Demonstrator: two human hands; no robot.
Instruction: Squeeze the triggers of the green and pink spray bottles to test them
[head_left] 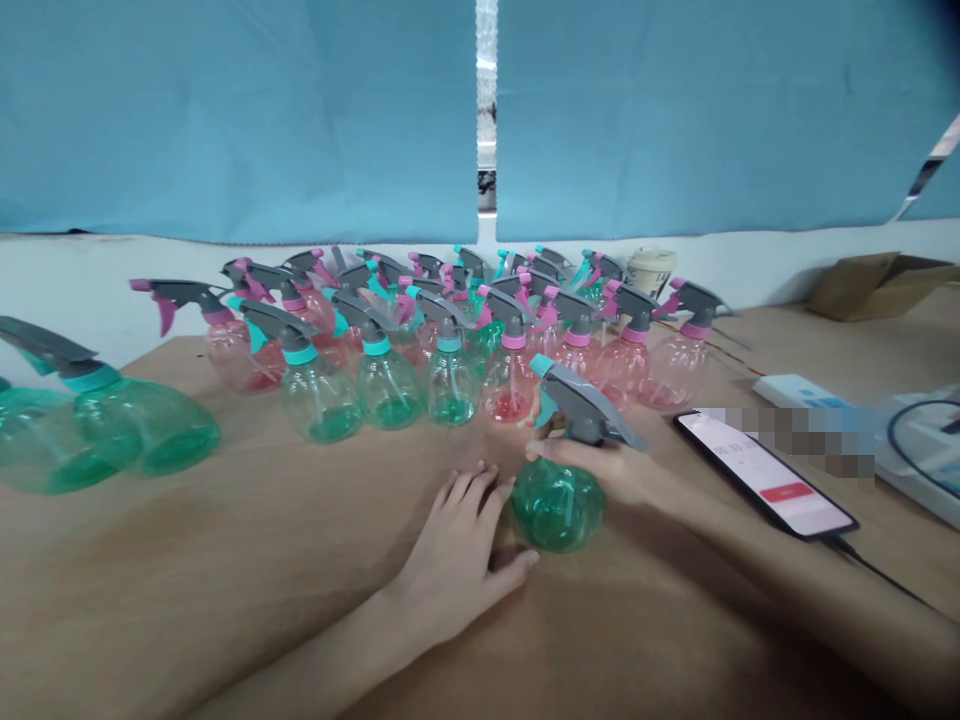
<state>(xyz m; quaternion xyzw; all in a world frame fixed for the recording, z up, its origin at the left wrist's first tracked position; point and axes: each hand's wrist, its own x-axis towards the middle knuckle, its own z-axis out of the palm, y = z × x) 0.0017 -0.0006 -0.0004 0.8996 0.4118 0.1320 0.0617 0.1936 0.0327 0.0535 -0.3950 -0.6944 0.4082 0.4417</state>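
- Gripping green spray btl (pixel 559 508) nr its neck: R hand (pixel 604 468), fingers wrapped round it
- L hand (pixel 457 550) palm-down on desk (pixel 262 560), fingers loosely spread, just beside btl
- Btl approx. upright, in front of pink/green btls (pixel 450 392); can't tell if base touches desk
- Phone (pixel 765 475) w/ cable to R

The right hand (pixel 611 470) holds a green spray bottle (pixel 559 510) at its neck. The left hand (pixel 459 545) rests on the brown surface (pixel 247 560), just beside this bottle. Behind them stand many pink and green bottles (pixel 451 390). A phone (pixel 765 475) lies to the right.
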